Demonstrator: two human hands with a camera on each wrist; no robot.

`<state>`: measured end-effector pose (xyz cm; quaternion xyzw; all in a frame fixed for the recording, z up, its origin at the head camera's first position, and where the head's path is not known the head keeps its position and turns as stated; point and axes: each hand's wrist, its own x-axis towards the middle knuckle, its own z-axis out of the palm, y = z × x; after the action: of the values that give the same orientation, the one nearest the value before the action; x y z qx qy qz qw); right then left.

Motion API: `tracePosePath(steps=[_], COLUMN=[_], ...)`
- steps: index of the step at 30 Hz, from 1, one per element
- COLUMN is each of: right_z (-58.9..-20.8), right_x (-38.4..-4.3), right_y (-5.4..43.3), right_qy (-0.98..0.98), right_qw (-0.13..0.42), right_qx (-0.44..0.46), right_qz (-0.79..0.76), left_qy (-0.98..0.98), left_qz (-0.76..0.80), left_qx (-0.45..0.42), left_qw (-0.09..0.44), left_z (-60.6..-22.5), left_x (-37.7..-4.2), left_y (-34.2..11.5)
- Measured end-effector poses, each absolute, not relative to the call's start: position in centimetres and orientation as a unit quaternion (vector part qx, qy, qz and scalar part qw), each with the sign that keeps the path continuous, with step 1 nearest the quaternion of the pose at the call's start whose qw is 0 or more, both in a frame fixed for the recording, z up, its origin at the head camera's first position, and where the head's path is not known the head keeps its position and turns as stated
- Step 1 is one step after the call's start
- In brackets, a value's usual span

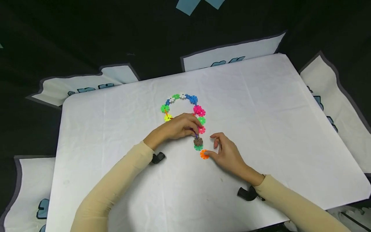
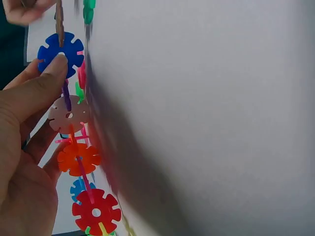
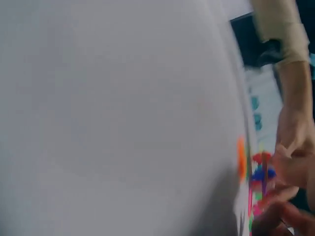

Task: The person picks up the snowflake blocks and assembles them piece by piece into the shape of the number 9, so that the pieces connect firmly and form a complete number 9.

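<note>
My left hand (image 1: 182,126) pinches a blue notched plastic disc (image 2: 75,45) between thumb and fingers. This interlocking disc belongs to a chain raised over the table, with a brown disc (image 2: 60,22) standing edge-on at its end. Down the chain follow a pale disc (image 2: 69,120), an orange disc (image 2: 69,164) and a red disc (image 2: 83,216). My right hand (image 1: 229,154) holds nothing, fingers loosely bent, thumb tip right at a loose orange disc (image 1: 204,154) in the head view. A green disc (image 1: 198,148) lies partly under the brown one in that view.
Beyond my left hand, coloured discs curve in a loop, with yellow (image 1: 167,118), light green (image 1: 164,108), blue (image 1: 193,100) and pink (image 1: 198,110) among them. A white cloth (image 1: 278,129) covers the table. Dark curtains (image 1: 87,35) hang behind it.
</note>
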<state>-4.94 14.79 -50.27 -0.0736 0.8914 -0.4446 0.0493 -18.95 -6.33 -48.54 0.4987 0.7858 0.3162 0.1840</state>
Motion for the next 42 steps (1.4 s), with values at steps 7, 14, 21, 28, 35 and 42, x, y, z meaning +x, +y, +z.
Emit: tracePosePath(steps=[7, 14, 21, 28, 35, 42], right_z=[-50.0, -49.8, -49.7, -50.3, -50.4, -49.0], right_x=[-4.6, -4.5, -5.0, -5.1, -5.0, -6.6], right_y=[14.8, 14.4, 14.7, 14.4, 14.8, 14.6], right_qy=[0.949, 0.945, 0.947, 0.943, 0.938, 0.911], right_qw=[0.037, 0.033, 0.016, 0.029, 0.032, -0.030], right_qx=[-0.185, -0.187, -0.182, -0.172, -0.157, -0.210], right_qz=[-0.252, -0.265, -0.263, -0.284, -0.309, -0.354], left_qy=[0.811, 0.841, 0.865, 0.907, 0.908, 0.829], left_qz=[0.299, 0.349, 0.312, 0.232, 0.265, 0.443], left_qx=[0.479, 0.407, 0.393, 0.351, 0.324, 0.339], left_qw=[0.150, 0.073, -0.006, 0.005, -0.001, 0.039], left_z=[-48.0, -47.9, -48.2, -48.9, -49.4, -48.9], left_x=[-18.4, -16.3, -16.1, -18.2, -18.6, -14.4], left_y=[-7.8, -11.6, -11.0, -10.1, -11.7, -12.6])
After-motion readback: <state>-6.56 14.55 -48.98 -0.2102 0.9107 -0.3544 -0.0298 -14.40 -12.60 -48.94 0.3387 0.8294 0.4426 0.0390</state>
